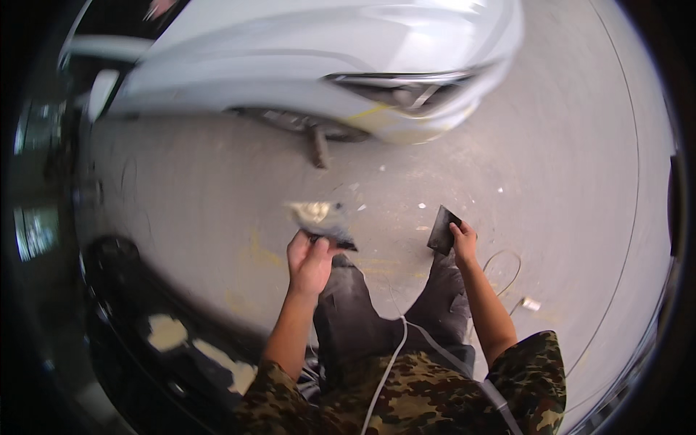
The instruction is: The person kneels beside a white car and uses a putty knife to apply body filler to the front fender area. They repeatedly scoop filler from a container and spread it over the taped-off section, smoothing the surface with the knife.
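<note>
My left hand is closed on the near edge of a flat spreading board, blurred by motion. A lump of cream-coloured paste, like body filler, lies on the board's far part. My right hand pinches a thin, dark, rectangular spreader between thumb and fingers. The two tools are held apart, above the floor and over my knees. Beyond them stands a white car, its front corner and headlight facing the right side. Neither tool touches it.
A brown block-like piece stands out by the car's front wheel. At lower left is a black car body part with cream patches. A white cable crosses my front; a small white object lies on the grey floor.
</note>
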### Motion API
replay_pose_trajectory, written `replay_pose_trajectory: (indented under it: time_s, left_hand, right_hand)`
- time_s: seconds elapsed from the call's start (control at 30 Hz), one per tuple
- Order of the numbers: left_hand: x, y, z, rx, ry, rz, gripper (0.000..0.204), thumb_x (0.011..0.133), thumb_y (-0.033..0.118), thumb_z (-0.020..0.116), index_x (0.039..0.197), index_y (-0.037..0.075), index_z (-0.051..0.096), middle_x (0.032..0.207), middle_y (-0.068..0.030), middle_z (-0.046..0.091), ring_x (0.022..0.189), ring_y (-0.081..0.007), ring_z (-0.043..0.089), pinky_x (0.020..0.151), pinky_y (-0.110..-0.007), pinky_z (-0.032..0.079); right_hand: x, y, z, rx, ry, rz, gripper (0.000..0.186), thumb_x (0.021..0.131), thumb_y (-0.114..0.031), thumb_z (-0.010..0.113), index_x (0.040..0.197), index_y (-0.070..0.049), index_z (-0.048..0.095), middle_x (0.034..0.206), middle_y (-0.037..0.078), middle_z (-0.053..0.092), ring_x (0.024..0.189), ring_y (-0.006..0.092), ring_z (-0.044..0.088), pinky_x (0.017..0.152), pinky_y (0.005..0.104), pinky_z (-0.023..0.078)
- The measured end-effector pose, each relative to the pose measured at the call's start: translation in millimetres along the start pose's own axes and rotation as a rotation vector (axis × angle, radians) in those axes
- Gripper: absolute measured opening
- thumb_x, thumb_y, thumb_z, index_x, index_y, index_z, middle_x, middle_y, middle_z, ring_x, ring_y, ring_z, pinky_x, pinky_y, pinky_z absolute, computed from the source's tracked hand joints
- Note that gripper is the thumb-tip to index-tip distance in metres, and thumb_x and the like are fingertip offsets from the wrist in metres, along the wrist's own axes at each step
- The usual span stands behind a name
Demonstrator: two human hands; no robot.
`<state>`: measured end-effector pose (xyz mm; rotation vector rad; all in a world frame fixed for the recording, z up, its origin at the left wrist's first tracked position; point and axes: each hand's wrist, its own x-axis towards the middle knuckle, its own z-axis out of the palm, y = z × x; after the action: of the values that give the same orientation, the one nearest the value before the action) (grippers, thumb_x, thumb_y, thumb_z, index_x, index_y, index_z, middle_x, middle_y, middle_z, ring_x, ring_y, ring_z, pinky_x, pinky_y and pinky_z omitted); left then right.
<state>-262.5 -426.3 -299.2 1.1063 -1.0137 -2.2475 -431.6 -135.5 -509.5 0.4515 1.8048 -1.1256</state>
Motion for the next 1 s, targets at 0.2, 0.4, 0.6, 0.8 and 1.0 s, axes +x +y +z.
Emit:
replay_pose_trajectory:
  time_s: [0.2, 0.4, 0.6, 0.8, 1.0]
  left_hand:
    - [-276.9, 209.2, -302.7, 0.045, 0.192, 0.083, 0.027, 0.102, 0.013, 0.061, 0.124, -0.002, 0.060, 0.118, -0.0102, 0.069, 0.105, -0.0190, 0.069, 0.092, -0.039, 0.059]
    - [-517.1, 588.3, -518.1, 0.005, 0.362, 0.133, 0.031, 0.102, 0.021, 0.063, 0.125, 0.001, 0.061, 0.113, -0.0035, 0.068, 0.098, -0.0105, 0.065, 0.085, -0.031, 0.058]
    - [-665.8, 912.4, -654.8, -0.170, 0.227, 0.246, 0.028, 0.104, 0.017, 0.059, 0.126, -0.001, 0.060, 0.114, -0.0040, 0.067, 0.101, -0.0116, 0.065, 0.090, -0.033, 0.058]
    - [-759.7, 1101.0, -687.9, -0.131, 0.602, 0.392, 0.028, 0.106, 0.018, 0.056, 0.126, -0.001, 0.059, 0.114, -0.0058, 0.068, 0.103, -0.0133, 0.066, 0.093, -0.034, 0.057]
    - [-1042.9, 1186.1, -805.5, -0.287, 0.831, 0.586, 0.027, 0.107, 0.017, 0.054, 0.126, -0.001, 0.059, 0.116, -0.0073, 0.069, 0.106, -0.0154, 0.067, 0.097, -0.036, 0.056]
  right_hand:
    - [-295.8, 113.9, 337.8, -0.235, -0.448, -0.129, 0.013, 0.099, -0.013, 0.063, 0.098, -0.001, 0.068, 0.086, -0.006, 0.060, 0.076, 0.0052, 0.049, 0.067, 0.0240, 0.039]
    - [-712.7, 16.6, 646.2, -0.462, -0.719, -0.325, 0.021, 0.099, -0.017, 0.063, 0.102, 0.004, 0.067, 0.088, 0.000, 0.065, 0.084, 0.0091, 0.055, 0.076, 0.0268, 0.047]
    - [-1013.5, -128.9, 869.4, -0.395, -0.774, -0.388, 0.016, 0.100, -0.011, 0.061, 0.108, 0.001, 0.068, 0.095, -0.002, 0.066, 0.086, 0.0071, 0.056, 0.078, 0.0228, 0.044]
    - [-1132.6, -212.8, 1078.1, -0.588, -1.015, -0.313, 0.009, 0.097, -0.011, 0.064, 0.100, -0.003, 0.068, 0.085, -0.006, 0.059, 0.076, 0.0054, 0.049, 0.067, 0.0227, 0.038]
    - [-1413.1, -97.6, 1229.7, -0.695, -1.152, -0.252, 0.011, 0.093, -0.017, 0.072, 0.093, -0.007, 0.067, 0.079, -0.006, 0.054, 0.071, 0.0056, 0.046, 0.056, 0.0241, 0.034]
